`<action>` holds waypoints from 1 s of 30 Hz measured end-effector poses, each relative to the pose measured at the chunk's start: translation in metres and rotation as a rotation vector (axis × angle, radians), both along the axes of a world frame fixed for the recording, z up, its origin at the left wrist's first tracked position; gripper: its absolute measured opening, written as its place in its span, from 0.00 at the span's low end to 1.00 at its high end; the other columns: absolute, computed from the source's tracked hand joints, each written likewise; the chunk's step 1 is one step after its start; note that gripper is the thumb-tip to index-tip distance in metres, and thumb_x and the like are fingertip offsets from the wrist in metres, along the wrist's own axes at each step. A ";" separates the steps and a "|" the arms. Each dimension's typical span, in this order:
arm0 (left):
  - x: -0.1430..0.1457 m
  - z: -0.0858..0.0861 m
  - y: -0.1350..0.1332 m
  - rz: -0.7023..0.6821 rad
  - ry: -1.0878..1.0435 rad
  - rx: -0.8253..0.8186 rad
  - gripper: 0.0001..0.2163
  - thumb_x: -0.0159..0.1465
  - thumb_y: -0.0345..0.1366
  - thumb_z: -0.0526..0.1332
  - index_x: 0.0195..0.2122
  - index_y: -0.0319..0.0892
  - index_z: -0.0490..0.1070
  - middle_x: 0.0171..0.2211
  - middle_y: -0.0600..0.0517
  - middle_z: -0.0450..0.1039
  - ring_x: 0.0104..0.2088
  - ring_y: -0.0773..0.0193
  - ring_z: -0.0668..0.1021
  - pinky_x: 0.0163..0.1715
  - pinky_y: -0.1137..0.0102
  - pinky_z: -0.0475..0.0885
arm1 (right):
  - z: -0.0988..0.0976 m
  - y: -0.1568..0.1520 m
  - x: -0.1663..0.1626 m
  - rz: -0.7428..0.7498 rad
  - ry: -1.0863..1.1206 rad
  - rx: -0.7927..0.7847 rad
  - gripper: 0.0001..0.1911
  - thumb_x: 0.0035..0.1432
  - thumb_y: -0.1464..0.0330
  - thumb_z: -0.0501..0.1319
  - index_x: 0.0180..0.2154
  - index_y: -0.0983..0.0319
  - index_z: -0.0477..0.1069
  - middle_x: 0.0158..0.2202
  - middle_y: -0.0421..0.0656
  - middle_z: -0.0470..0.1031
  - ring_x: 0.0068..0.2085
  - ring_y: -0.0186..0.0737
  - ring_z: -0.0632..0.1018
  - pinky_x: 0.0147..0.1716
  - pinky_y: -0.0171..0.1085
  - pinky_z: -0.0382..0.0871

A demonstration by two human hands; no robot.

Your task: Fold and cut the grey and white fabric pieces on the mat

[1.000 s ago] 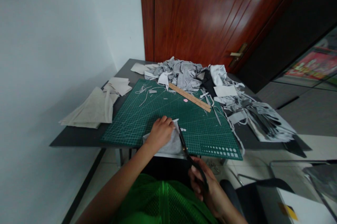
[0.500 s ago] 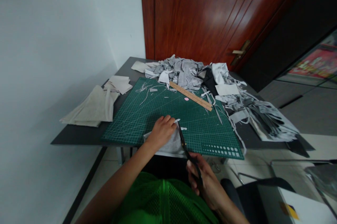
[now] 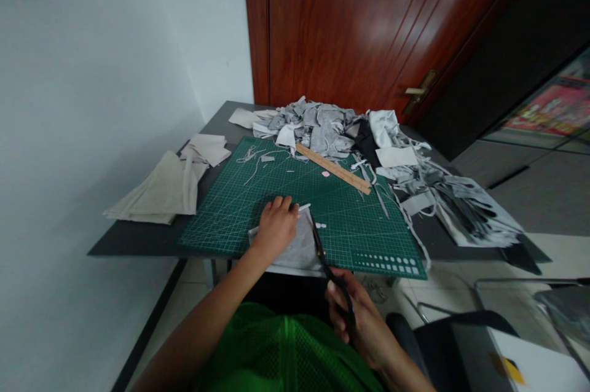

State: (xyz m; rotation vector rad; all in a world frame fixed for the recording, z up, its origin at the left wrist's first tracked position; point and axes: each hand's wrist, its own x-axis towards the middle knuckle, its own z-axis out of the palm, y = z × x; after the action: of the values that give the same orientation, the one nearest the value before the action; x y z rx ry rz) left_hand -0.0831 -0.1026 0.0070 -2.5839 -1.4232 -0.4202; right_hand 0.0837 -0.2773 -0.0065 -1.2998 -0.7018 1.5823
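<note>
A piece of light grey fabric (image 3: 302,247) lies at the front edge of the green cutting mat (image 3: 221,207). On its left part rests my left hand (image 3: 278,226), fingers together and bent over the cloth's far edge. A narrow white strip (image 3: 304,207) sticks out beside the fingertips. My right hand (image 3: 354,303) grips black scissors (image 3: 319,247) by the handles, below the table's front edge. The blades point away from me along the right side of the fabric and look nearly closed. Small white scraps (image 3: 321,225) lie just right of the blades.
A wooden ruler (image 3: 332,168) lies across the mat, near tweezers-like metal tools (image 3: 381,201) and loose threads. Behind it is a heap of grey fabric scraps (image 3: 322,125). Beige cloth (image 3: 161,192) sits left; stacked grey fabric (image 3: 479,211) sits right. A chair (image 3: 456,337) stands right.
My left hand has shifted slightly left and up, uncovering more of the grey fabric and the white strip. The scissors and my right hand stay almost in place.
</note>
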 end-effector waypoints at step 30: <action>0.015 0.008 -0.009 -0.011 0.176 -0.046 0.17 0.65 0.21 0.55 0.54 0.31 0.72 0.47 0.38 0.75 0.49 0.49 0.75 0.44 0.59 0.71 | -0.005 0.001 0.010 0.049 0.003 0.007 0.35 0.53 0.44 0.70 0.52 0.57 0.63 0.26 0.29 0.62 0.18 0.25 0.62 0.13 0.25 0.53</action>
State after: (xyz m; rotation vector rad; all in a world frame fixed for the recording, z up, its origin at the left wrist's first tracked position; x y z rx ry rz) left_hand -0.0678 -0.1111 0.0151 -2.5915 -1.3738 -0.1581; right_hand 0.0938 -0.2766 -0.0117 -1.2835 -0.7417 1.6197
